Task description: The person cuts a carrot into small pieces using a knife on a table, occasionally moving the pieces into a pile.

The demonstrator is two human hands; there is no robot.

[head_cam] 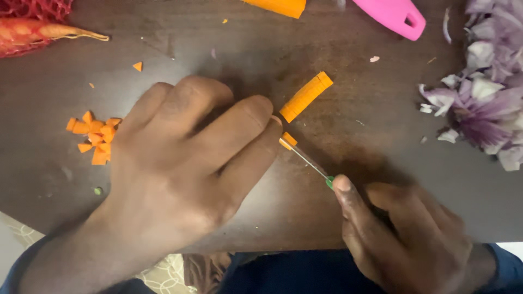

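My left hand (185, 163) lies palm down on the dark wooden table (245, 49), its fingertips pressing a small orange carrot piece (287, 140). My right hand (403, 234) grips a small knife (310, 162) with a green handle; the thin blade runs up-left to that carrot piece. A carrot stick (306, 96) with cross cuts lies just beyond the fingertips, apart from the blade.
A heap of diced carrot (95, 135) sits left of my left hand. Chopped purple onion (485, 92) is piled at the right. A pink handle (395, 15) and a carrot chunk (280, 6) lie at the far edge. Carrots in red netting (32, 27) rest top left.
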